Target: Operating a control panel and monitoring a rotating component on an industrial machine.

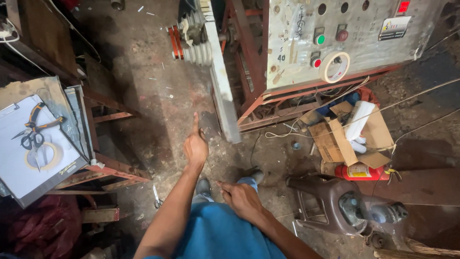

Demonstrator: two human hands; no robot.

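**Two bare hands over a workshop floor, a grey machine cabinet ahead**

Much is cut off. Both forearms run out of the bottom edge, and blue trousers hide the floor beneath them. The grey control cabinet [354, 38] is cropped at the top, so its upper row of round holes shows only in part. A dark plastic stool [330, 204] lies tipped at the lower right, its far side lost in shadow.

The left hand [196, 146] is raised, fingers curled in and forefinger held straight out, holding nothing; it is near the lower end of a pale painted panel edge [223, 91], though contact cannot be made out. The right hand [242, 199] is loosely curled near the trousers; whether it pinches anything cannot be told.

On the cabinet face hang a roll of pale tape [334, 67], a green button, red buttons, and a white rectangular label at the upper right. Below lie an open cardboard box [352, 139] with white rolls and a red canister [359, 171] with a yellow label. On the surface at the left edge rest scissors [29, 139] and another tape roll [45, 156].
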